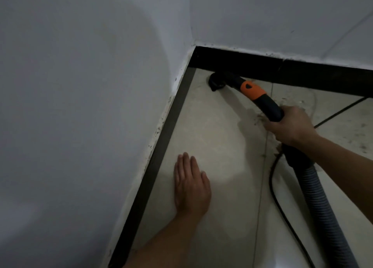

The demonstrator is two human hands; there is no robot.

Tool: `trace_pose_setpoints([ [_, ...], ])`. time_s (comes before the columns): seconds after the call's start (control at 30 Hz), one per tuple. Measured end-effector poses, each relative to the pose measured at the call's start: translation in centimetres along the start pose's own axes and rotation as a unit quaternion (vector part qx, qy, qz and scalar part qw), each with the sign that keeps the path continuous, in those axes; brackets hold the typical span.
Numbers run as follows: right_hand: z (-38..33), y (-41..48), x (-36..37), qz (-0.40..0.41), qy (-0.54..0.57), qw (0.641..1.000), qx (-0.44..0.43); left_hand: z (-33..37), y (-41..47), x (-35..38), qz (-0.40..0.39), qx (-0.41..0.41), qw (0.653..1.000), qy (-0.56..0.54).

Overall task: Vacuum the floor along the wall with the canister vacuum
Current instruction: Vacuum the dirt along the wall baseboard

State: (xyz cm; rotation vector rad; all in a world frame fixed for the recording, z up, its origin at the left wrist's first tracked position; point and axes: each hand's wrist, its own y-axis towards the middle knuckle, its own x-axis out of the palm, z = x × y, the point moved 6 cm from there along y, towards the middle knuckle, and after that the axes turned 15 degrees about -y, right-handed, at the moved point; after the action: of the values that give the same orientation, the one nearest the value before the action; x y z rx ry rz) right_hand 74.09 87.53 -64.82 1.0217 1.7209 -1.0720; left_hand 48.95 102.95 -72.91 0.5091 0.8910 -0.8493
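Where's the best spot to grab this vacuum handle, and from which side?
Grip the black curved handle behind the orange collar, from above, where the right hand wraps it. That part is rigid and arches upward, unlike the ribbed hose.

The right hand (290, 126) is gripping the curved black handle (271, 108) of the vacuum, just behind its orange section (252, 91). The nozzle (216, 81) is sitting on the floor tile (212, 130) in the corner, just beside the black baseboard (302, 69). The grey ribbed hose (323, 203) is running from the handle toward the lower right. A black cord (272, 187) is lying beside it. The left hand (191, 187) is lying flat, fingers straight, near the left wall (80, 106); whether it is touching the tile cannot be told.
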Motion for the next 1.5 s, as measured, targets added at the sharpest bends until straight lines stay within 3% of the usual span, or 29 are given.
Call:
trace_pose_setpoints([
  [0.13, -2.7, 2.6, -0.4, 0.021, -0.046, 0.998, -0.022, -0.2, 0.1, 0.3, -0.019, -0.011, 1.0, 0.009],
  [0.3, -5.0, 3.9, 0.6, -0.011, -0.027, 0.999, -0.035, -0.2, 0.4, 0.3, -0.035, -0.008, 0.999, 0.019],
  [0.53, -2.8, 2.0, -1.2, -0.102, -0.027, 0.994, -0.038, 0.1, 0.6, 0.1, -0.06, -0.028, 0.998, 0.021],
  [0.77, -0.8, -1.4, -1.8, -0.105, -0.035, 0.994, -0.018, 0.5, 0.5, -0.3, -0.075, -0.041, 0.996, 0.025],
  [0.97, -3.6, -0.2, -0.6, -0.114, -0.026, 0.99, -0.078, 0.0, 0.4, 0.2, -0.061, -0.026, 0.997, 0.028],
  [1.13, -0.5, -2.2, -2.0, -0.194, -0.106, 0.969, -0.112, 0.3, 0.5, -0.3, -0.05, -0.024, 0.998, 0.03],
  [1.23, 3.5, -3.9, -4.0, -0.166, -0.137, 0.972, -0.096, 0.1, 0.4, -0.4, -0.058, -0.029, 0.997, 0.036],
  [1.37, 7.8, -6.6, -4.1, -0.166, -0.063, 0.983, -0.042, 0.4, 0.3, -0.3, -0.049, -0.028, 0.998, 0.03],
  [1.5, 7.7, -7.2, -2.5, -0.157, 0.036, 0.987, -0.021, 0.7, 0.3, -0.6, -0.03, -0.008, 0.999, 0.027],
])
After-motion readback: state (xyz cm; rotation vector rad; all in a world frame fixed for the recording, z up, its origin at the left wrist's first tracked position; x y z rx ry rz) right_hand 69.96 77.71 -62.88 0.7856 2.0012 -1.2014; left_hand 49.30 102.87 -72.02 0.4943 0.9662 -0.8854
